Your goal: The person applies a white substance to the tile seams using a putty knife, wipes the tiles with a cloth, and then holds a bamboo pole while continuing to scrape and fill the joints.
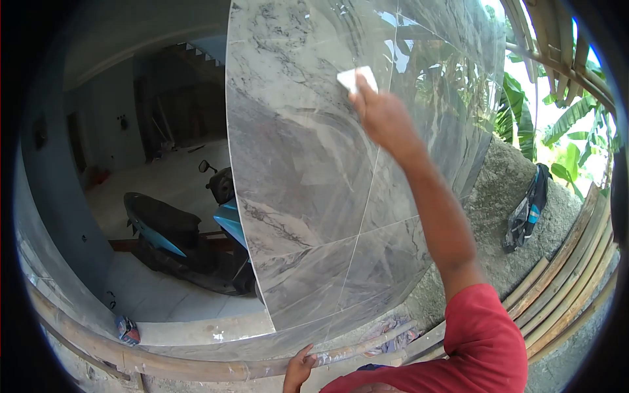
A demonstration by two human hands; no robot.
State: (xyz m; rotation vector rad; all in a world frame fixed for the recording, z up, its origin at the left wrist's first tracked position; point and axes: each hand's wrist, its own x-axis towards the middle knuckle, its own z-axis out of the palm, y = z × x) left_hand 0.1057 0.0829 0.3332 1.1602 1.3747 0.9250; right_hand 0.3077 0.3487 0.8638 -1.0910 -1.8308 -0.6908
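Note:
My right hand (379,112) is raised against the grey marble-look tiled wall (295,150). Its fingers pinch a flat white rectangular piece (354,76), which lies against the glossy tile just left of a vertical joint; whether it is a scraper or a pad I cannot make out. Low in the view, my left hand (299,369) is wrapped over a horizontal bamboo pole (196,368), with its thumb lying along the pole. Part of that grip is hidden. Thin pale joint lines run between the tiles.
Left of the wall edge, a doorway opens onto a room with a black and blue motorbike (177,229). Several bamboo poles (563,268) lie at the right, near a dark cloth (528,209) on a rough grey surface (501,177). Crumpled material (393,335) sits at the wall's foot.

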